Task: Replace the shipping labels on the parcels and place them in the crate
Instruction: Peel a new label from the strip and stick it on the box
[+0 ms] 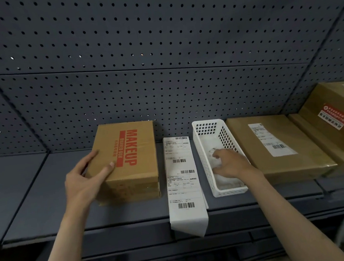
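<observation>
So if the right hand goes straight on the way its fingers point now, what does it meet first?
The right hand reaches into the white basket, fingers pointing down and left at crumpled white paper inside. It would probably meet that paper first, if it is not already touching; depth is unclear.

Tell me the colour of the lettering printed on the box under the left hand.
Red: the MAKEUP lettering on the brown cardboard box, clearest in the head view.
</observation>
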{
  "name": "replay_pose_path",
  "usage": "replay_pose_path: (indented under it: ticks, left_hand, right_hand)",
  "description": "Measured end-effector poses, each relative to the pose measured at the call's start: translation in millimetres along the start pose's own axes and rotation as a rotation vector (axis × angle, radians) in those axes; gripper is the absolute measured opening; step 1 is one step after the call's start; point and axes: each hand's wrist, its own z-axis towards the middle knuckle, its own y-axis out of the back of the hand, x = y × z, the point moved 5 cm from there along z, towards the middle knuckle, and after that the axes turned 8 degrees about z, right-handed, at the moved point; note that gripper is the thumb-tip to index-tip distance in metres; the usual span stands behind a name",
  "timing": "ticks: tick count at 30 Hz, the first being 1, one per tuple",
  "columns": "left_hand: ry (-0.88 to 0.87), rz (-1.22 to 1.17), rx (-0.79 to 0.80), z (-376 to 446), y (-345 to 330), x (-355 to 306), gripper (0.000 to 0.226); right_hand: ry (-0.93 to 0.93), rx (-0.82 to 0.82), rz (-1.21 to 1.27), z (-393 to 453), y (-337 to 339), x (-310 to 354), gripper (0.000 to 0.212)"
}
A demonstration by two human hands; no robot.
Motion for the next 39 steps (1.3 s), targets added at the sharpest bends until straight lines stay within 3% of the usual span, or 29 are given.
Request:
replay_pose_path:
  ticks: [5,8,13,16,19,22,25,33,39]
  left_hand:
    - [-0.041,0.117,0.001,-2,2,-6,0.056]
    - [-0.186,0.333,-0.085,-5,6,-17,0.043]
    - [-0.528,0.510,-0.232,-36,-1,-46,0.024]
    - [-0.657,0.469,-0.171,-66,-20,-58,0.016]
    - [-0.629,0.420,0.022,-94,-49,-51,0.018]
    - [-0.460,0.496,0.243,-108,-79,-21,0.024]
    - [-0.322,0.602,0.357,-112,-97,11,0.026]
    - [-0.325,0.782,0.340,-127,-116,20,0.022]
    - [-0.213,0.570,0.351,-129,-117,29,0.008]
  right_hand:
    - [0.186,-0.352,-0.001,-29,26,23,0.036]
    - [0.345,-0.494,0.076,-58,33,43,0.026]
    - [0.563,-0.463,0.072,-90,15,67,0.022]
    - [0.620,-0.412,0.054,-98,-2,74,0.021]
    - [0.677,-0.338,0.021,-103,-22,77,0.024]
    - [0.721,-0.243,-0.055,-108,-46,79,0.020]
    - [0.690,-0.143,-0.134,-111,-67,78,0.020]
    - [0.627,-0.058,-0.096,-114,-93,60,0.031]
    - [0.631,-0.074,-0.078,-117,-90,55,0.025]
